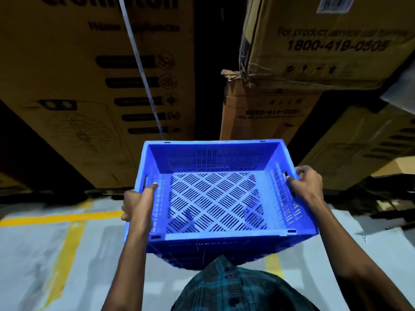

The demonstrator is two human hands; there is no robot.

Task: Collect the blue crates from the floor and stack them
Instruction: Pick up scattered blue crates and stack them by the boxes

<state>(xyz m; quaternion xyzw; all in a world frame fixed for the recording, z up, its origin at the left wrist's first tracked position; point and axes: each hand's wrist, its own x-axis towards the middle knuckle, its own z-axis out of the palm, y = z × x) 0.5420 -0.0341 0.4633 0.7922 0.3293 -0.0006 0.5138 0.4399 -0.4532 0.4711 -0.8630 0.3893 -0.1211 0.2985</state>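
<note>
Now both hands grip the blue crate (215, 194): left hand (139, 207) wraps the left rim, right hand (305, 185) fingers hook the right handle, above the grey floor (33, 254).

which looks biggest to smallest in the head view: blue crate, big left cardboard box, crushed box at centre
1. Left cardboard box, though cropped by the frame.
2. Blue crate, enlarged by nearness to the camera.
3. Crushed box, farther off and partly hidden, so its true size is unsure.
</note>
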